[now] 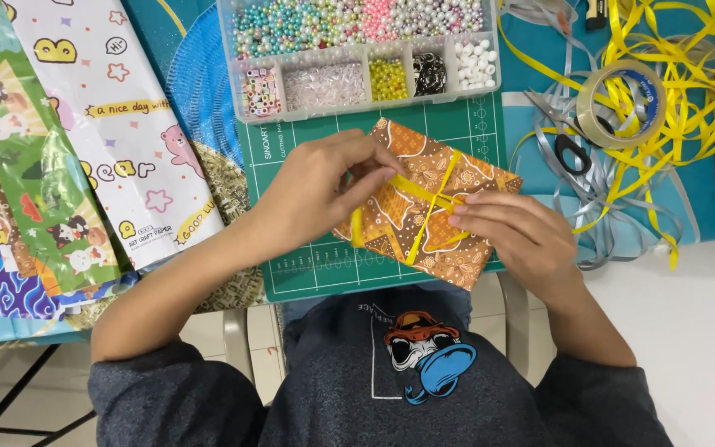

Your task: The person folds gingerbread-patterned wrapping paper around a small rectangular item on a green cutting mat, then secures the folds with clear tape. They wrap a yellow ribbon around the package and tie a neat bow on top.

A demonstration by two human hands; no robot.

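Observation:
A flat parcel [411, 228] wrapped in orange patterned paper lies tilted on a green cutting mat [308, 273]. A yellow ribbon [425, 217] crosses it lengthwise and widthwise. My left hand [316, 186] pinches the ribbon near the crossing, fingers closed on it. My right hand [511, 228] rests on the parcel's right part, fingertips pressing the ribbon at the crossing.
A clear compartment box of beads [357, 50] stands behind the mat. Sheets of patterned wrapping paper [84, 141] lie at left. At right are a roll of clear tape [620, 103], scissors [568, 149], and tangled yellow [688, 50] and silver ribbon [614, 207].

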